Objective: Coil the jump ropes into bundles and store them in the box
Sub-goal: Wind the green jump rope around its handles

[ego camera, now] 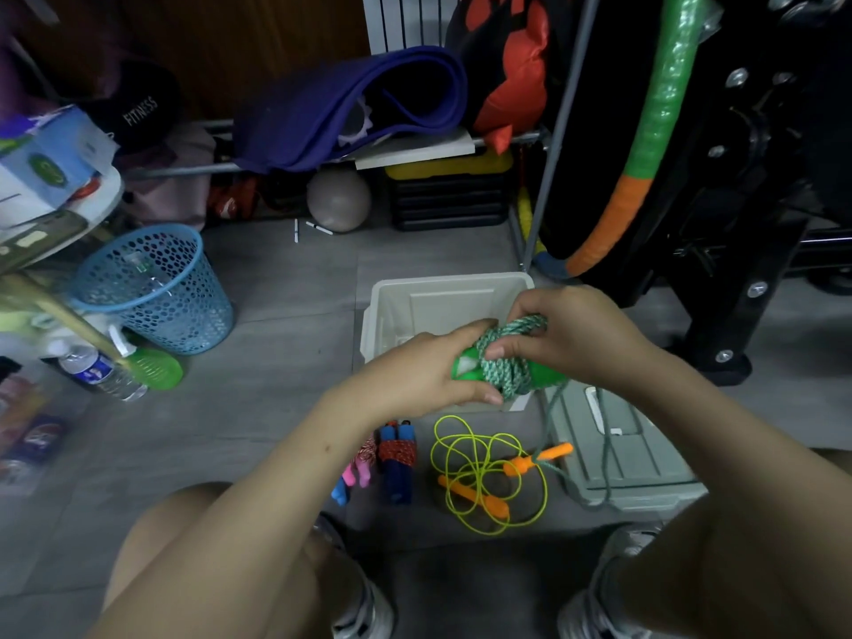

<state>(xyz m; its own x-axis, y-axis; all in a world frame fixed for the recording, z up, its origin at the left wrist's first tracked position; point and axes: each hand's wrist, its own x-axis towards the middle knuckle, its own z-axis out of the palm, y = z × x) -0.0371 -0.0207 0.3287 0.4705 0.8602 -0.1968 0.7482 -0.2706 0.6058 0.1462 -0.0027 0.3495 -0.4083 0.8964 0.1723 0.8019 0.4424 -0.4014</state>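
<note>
Lying roughly left to right above the near rim of the box [382, 306], the green jump rope [502, 362] is being held as a bundle, its green handles running along that axis with the speckled cord wound across them. A loose tail of the same cord is hanging down from the right end and trailing over the box lid [636, 458] on the floor. The left end of the bundle is being gripped by the left hand [428, 371], fingers curled round a handle and thumb laid along the near side. The wound cord is being pinched from above by the right hand [576, 334], thumb and fingers closed on the coils, wrist angled in from the right. Both forearms are being held out over the knees.

On the floor near the person, a yellow jump rope [484, 472] with orange handles is lying loose and uncoiled, just left of the lid. Further left, a blue-handled rope bundle [397, 454] is lying with its handles pointing far to near, and a pink-handled rope [357, 472] is partly hidden by the left forearm. A blue mesh basket [156, 288] is standing well to the left, and a black frame [737, 223] is rising at the right
</note>
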